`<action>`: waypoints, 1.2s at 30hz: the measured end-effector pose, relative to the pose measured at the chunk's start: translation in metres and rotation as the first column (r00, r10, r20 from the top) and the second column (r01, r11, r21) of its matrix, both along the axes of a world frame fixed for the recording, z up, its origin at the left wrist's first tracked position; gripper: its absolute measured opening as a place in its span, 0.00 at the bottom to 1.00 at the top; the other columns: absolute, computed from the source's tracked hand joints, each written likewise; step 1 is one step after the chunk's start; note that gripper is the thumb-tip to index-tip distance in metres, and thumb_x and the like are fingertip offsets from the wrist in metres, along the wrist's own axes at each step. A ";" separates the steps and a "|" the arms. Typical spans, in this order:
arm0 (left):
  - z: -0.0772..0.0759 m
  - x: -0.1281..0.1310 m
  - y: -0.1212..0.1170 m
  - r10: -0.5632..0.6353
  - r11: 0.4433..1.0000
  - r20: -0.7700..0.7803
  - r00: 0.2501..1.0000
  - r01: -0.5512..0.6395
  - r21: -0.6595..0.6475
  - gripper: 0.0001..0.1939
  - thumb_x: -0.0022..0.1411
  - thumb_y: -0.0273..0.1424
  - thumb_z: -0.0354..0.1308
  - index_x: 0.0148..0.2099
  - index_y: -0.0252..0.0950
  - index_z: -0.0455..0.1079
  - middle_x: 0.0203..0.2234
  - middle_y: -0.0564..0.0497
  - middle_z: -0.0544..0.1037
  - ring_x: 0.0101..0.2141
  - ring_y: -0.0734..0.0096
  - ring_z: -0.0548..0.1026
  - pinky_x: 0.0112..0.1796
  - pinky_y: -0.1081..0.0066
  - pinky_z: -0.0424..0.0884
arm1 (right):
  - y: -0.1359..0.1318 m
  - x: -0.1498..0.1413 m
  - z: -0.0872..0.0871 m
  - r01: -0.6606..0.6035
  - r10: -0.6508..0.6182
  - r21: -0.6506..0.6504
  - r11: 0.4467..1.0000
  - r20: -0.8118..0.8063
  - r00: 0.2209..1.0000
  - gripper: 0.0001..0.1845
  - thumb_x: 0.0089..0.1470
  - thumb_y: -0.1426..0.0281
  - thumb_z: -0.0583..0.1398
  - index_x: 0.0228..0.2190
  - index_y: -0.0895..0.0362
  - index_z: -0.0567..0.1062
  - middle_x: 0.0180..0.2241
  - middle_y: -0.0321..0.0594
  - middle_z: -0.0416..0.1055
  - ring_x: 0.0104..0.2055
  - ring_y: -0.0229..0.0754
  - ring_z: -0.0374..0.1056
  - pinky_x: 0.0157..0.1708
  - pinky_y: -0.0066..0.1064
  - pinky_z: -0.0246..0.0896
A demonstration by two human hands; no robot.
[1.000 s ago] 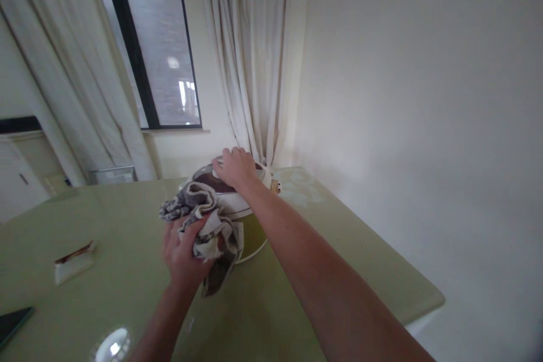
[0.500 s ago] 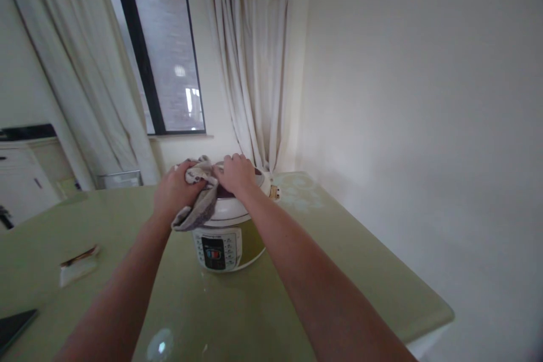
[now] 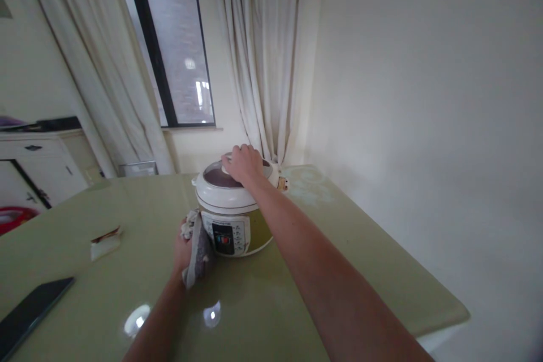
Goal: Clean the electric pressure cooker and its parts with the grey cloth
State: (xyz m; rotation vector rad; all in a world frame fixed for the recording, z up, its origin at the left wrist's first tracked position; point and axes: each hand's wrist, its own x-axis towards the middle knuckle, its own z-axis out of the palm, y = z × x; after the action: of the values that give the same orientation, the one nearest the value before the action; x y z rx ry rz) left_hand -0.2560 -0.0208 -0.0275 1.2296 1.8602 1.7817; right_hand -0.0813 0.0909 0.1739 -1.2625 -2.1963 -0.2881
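A white and olive electric cooker (image 3: 250,229) with a dark control panel stands on the green table (image 3: 352,260) near the far corner. My right hand (image 3: 242,163) rests closed on the handle of its white lid (image 3: 216,195). Low at the cooker's left side, my left hand (image 3: 183,249) is closed on a crumpled grey and white cloth (image 3: 198,249), pressing it against the cooker's body beside the panel.
A small folded packet (image 3: 106,242) lies on the table to the left. A dark phone (image 3: 31,314) lies at the near left edge. Behind are cream curtains (image 3: 267,56), a dark window (image 3: 178,45) and a white cabinet (image 3: 38,167). A plain wall stands at right.
My left hand has carried the cloth from the lid's top down to the cooker's lower left side. My right hand has stayed on the lid. The view has shifted slightly.
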 end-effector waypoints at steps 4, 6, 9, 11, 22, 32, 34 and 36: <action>0.018 0.011 -0.007 0.087 0.994 -0.126 0.988 -0.077 0.075 0.20 0.56 0.43 0.57 0.49 0.42 0.71 0.40 0.48 0.81 0.43 0.54 0.81 0.49 0.55 0.79 | 0.000 -0.001 -0.001 0.002 -0.002 0.008 1.000 -0.007 1.000 0.25 0.73 0.55 0.56 0.51 0.63 0.80 0.51 0.58 0.79 0.57 0.56 0.73 0.55 0.44 0.67; 0.042 0.021 -0.012 0.153 0.983 -0.266 0.952 -0.118 0.142 0.20 0.59 0.43 0.57 0.51 0.40 0.71 0.43 0.47 0.80 0.45 0.54 0.79 0.50 0.55 0.78 | 0.001 -0.001 -0.001 0.004 -0.004 0.013 1.000 -0.007 1.000 0.25 0.73 0.55 0.56 0.51 0.63 0.80 0.51 0.58 0.79 0.57 0.57 0.73 0.55 0.44 0.68; 0.085 0.042 -0.016 0.262 0.963 -0.491 0.831 -0.190 0.193 0.21 0.61 0.42 0.59 0.53 0.38 0.72 0.46 0.41 0.78 0.51 0.46 0.77 0.54 0.51 0.74 | 0.001 -0.001 -0.001 0.008 -0.008 0.009 1.000 0.002 1.000 0.25 0.74 0.55 0.55 0.52 0.62 0.80 0.52 0.59 0.79 0.57 0.56 0.72 0.55 0.44 0.67; 0.113 0.056 -0.013 0.287 0.958 -0.629 0.723 -0.235 0.167 0.20 0.62 0.41 0.61 0.54 0.40 0.74 0.49 0.39 0.77 0.54 0.43 0.74 0.56 0.48 0.72 | 0.001 0.000 -0.001 0.011 -0.011 0.008 1.000 0.012 1.000 0.26 0.74 0.54 0.55 0.52 0.62 0.79 0.52 0.59 0.79 0.58 0.56 0.72 0.55 0.44 0.67; 0.196 0.040 0.043 -0.029 0.947 -0.801 0.598 -0.241 -0.214 0.24 0.67 0.43 0.59 0.61 0.42 0.75 0.49 0.39 0.82 0.49 0.44 0.81 0.46 0.58 0.74 | 0.000 0.008 -0.002 -0.006 0.006 0.000 1.000 0.054 0.999 0.21 0.75 0.57 0.55 0.53 0.60 0.78 0.54 0.57 0.78 0.59 0.55 0.71 0.56 0.43 0.67; 0.162 0.043 -0.001 0.032 0.983 -0.884 0.467 -0.174 -0.056 0.23 0.63 0.39 0.62 0.60 0.43 0.77 0.52 0.41 0.80 0.54 0.43 0.77 0.52 0.54 0.74 | 0.005 0.003 -0.004 -0.029 0.029 -0.004 1.000 -0.001 1.000 0.26 0.74 0.54 0.55 0.53 0.63 0.79 0.53 0.59 0.78 0.59 0.57 0.70 0.57 0.44 0.66; 0.144 0.049 -0.014 0.093 0.993 -0.911 0.402 -0.098 0.059 0.22 0.58 0.37 0.66 0.55 0.43 0.80 0.53 0.41 0.80 0.54 0.43 0.76 0.52 0.55 0.74 | 0.008 0.002 -0.005 -0.038 0.037 -0.021 0.999 -0.008 0.999 0.26 0.74 0.54 0.55 0.53 0.63 0.79 0.53 0.59 0.78 0.60 0.57 0.70 0.58 0.44 0.65; 0.120 0.055 -0.022 0.189 0.979 -0.917 0.351 -0.001 0.202 0.19 0.54 0.36 0.68 0.50 0.43 0.81 0.52 0.41 0.80 0.51 0.45 0.76 0.50 0.55 0.74 | 0.010 0.001 -0.005 -0.044 0.043 -0.036 0.998 -0.019 0.999 0.27 0.74 0.54 0.55 0.54 0.63 0.80 0.54 0.60 0.77 0.60 0.57 0.70 0.58 0.44 0.64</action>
State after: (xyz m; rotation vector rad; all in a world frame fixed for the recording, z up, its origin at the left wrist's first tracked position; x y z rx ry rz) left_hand -0.2006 -0.0433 0.0928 2.6951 2.3294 1.3027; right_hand -0.0804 0.1011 0.1688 -1.2297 -2.2196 -0.2197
